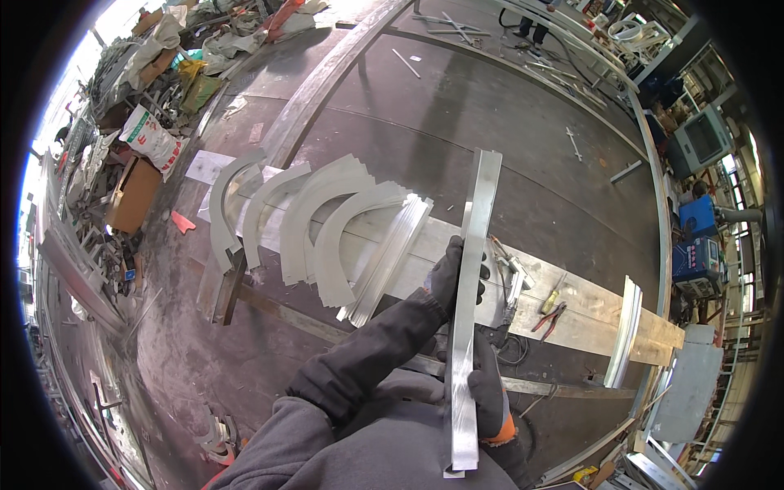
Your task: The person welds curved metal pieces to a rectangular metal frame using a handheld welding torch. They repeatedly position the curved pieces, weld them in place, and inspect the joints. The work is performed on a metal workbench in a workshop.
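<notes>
A long, shiny square metal bar (467,310) stands lengthwise in front of me, its near end close to my body. My left hand (445,276), in a dark glove, is closed around the bar near its middle. Lower down, my right hand (488,394), gloved with an orange cuff, grips the same bar from its right side. Part of each hand is hidden behind the metal. To the left on the long bench (592,314) lie several flat curved metal pieces (331,253) and a bundle of straight metal strips (389,263).
Red-handled pliers (550,320) and a yellow-handled screwdriver (553,296) lie on the bench, right of the bar. More strips (624,333) rest near its right end. A scrap heap with a white sack (153,140) fills the left. A blue machine (698,265) stands far right.
</notes>
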